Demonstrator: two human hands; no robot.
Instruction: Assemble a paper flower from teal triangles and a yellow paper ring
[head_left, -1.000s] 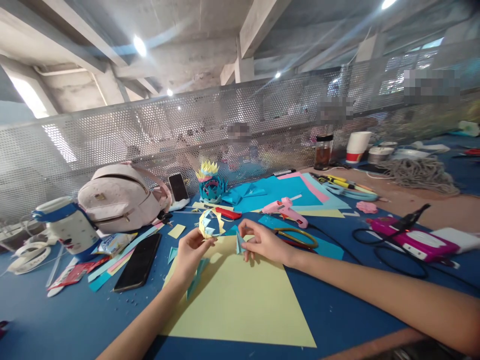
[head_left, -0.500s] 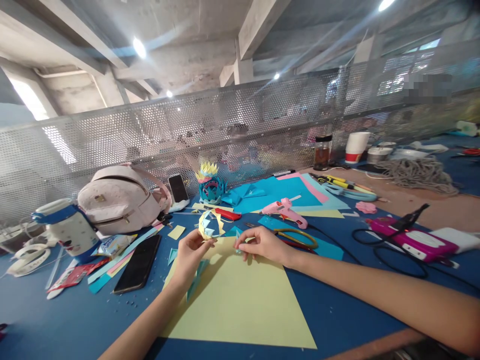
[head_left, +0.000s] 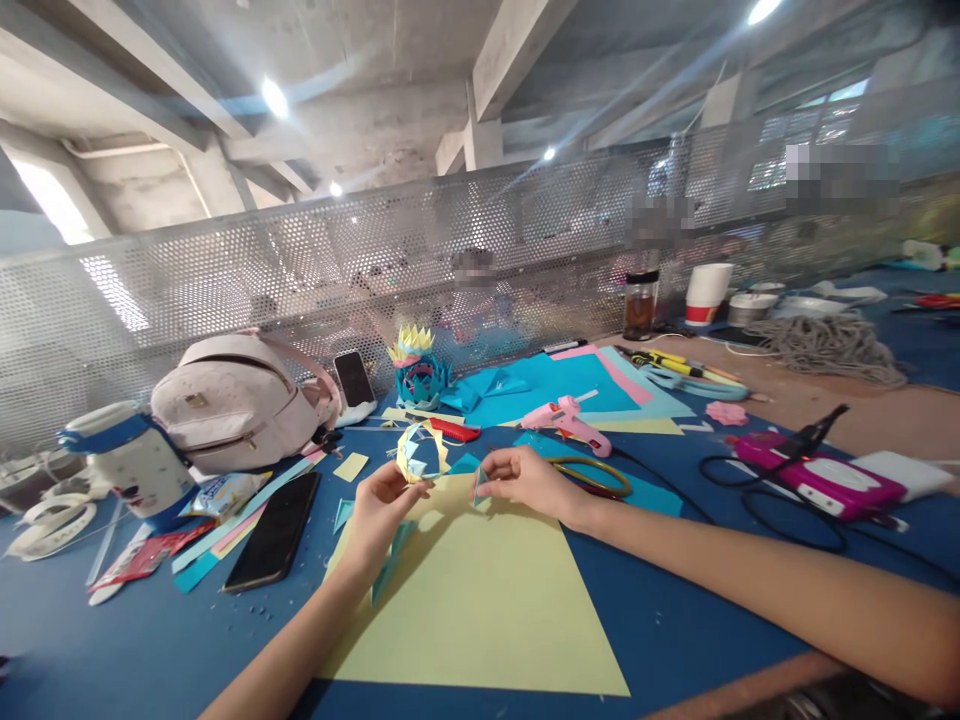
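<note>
the yellow paper sheet (head_left: 480,610) lies flat on the blue table (head_left: 112,650), with the forearms over it; a drag of either arm could shift or crease it. the pink glue gun (head_left: 568,420) lies just beyond the right hand, its cord running off across the table, and gold-handled scissors (head_left: 592,475) lie just beside that wrist; a careless reach back could catch either, in my judgement. a black phone (head_left: 274,530) lies to the left, well apart from the work. the left hand (head_left: 379,505) is raised above the far edge of the sheet, fingertips pinched on the lower edge of the folded paper ring (head_left: 418,452). that ring is an open loop of yellow and light blue pointed units, thin and lightly joined; too firm a pinch would likely crush a point or spring a joint. the right hand (head_left: 525,480) is pinched shut on a small blue folded piece (head_left: 477,485), held upright near the ring but not touching it; it is small enough to slip from the grip. a finished teal and yellow paper model (head_left: 417,368) stands further back.
</note>
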